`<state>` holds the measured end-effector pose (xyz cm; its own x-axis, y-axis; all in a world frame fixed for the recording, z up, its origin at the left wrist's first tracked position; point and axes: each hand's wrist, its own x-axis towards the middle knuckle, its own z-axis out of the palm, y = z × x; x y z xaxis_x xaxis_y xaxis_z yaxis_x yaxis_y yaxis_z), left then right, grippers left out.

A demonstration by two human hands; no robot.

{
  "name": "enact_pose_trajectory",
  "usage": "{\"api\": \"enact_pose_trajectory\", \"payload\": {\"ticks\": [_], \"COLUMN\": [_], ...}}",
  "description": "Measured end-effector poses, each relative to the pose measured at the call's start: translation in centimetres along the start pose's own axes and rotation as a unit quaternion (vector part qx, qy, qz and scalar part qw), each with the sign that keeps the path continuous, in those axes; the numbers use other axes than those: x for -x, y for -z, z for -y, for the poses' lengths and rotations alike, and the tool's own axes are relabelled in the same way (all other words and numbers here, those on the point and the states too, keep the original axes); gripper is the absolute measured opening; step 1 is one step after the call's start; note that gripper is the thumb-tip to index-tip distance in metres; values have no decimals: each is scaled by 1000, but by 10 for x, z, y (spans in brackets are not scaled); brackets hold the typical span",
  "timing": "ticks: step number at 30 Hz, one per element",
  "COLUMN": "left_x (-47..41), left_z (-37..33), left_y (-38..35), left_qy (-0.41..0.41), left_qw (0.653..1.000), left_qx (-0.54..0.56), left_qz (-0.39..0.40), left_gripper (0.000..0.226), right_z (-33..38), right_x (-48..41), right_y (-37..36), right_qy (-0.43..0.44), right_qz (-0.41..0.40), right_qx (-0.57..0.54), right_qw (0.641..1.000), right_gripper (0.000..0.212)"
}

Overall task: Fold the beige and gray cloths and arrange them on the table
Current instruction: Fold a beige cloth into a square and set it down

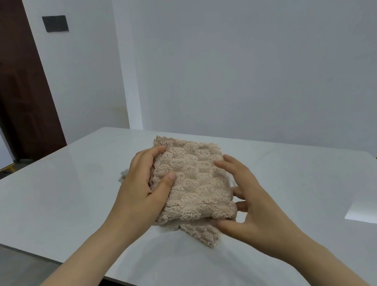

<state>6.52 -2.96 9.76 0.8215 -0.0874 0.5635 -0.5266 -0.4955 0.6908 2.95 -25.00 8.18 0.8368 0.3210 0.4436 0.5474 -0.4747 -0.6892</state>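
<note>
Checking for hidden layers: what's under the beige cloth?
A lower layer of the same fabric sticks out beneath the beige cloth by the right hand, a pale scrap past the left hand, white table below. Nothing gray shows; cloth and hands cover the rest.

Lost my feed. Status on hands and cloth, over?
Left hand grips beige cloth, folded, on table. Right hand touches its right edge. Nothing blocking.

Fluffy beige cloth (191, 178), glossy white table (55, 185)
</note>
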Motion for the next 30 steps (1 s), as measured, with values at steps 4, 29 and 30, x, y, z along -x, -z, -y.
{"api": "enact_pose_trajectory", "payload": {"ticks": [4,29,30], "left_x": [0,31,35], "left_z": [1,-3,-4], "left_y": [3,-9,-13], "left_qy": [9,-19,-17], "left_qw": [1000,996,996], "left_qx": [-9,-46,-42], "left_qz": [1,74,80], "left_gripper": [47,52,51], "right_z": [-2,-3,-4], "right_x": [-1,13,18], "right_y": [2,-4,-1], "right_qy": [53,-61,-63], "right_qz": [-31,-10,-3], "right_qx": [104,142,151], "right_qw": [993,988,987], "right_gripper": [54,42,36]}}
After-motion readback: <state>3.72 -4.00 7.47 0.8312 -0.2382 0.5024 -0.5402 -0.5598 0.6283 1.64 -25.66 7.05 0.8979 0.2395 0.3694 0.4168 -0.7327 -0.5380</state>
